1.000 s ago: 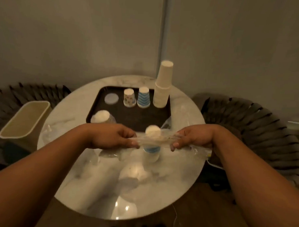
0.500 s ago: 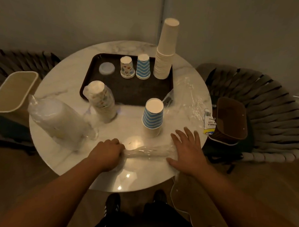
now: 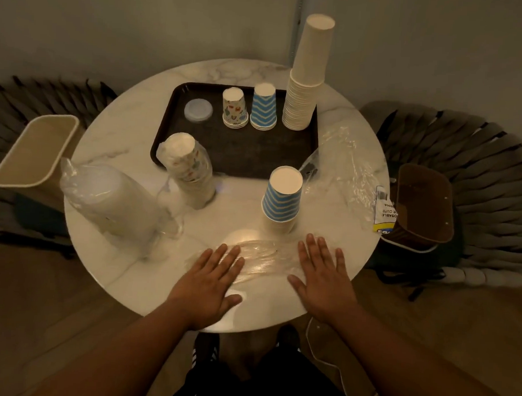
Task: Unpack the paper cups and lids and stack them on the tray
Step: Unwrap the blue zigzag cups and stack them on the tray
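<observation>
Both hands have let go: the left hand (image 3: 209,281) and right hand (image 3: 325,278) now press flat, fingers straight and spread, on the crinkly clear wrapper (image 3: 263,257) they were stretching. The freed blue-striped cups (image 3: 280,201) stand upended on the marble bench (image 3: 122,126), just short of the dark tray (image 3: 172,140).

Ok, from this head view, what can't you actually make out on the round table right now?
- Count in the tall cream cup stack: rims too fine.
- Contents of the large cloudy plastic sleeve: film hides them.
- Label on the clear wrapper at the table's right edge: upside down, part folded over.
- Whether the flattened clear wrap holds anything: glare, and the left hand and right hand cover its ends.
</observation>
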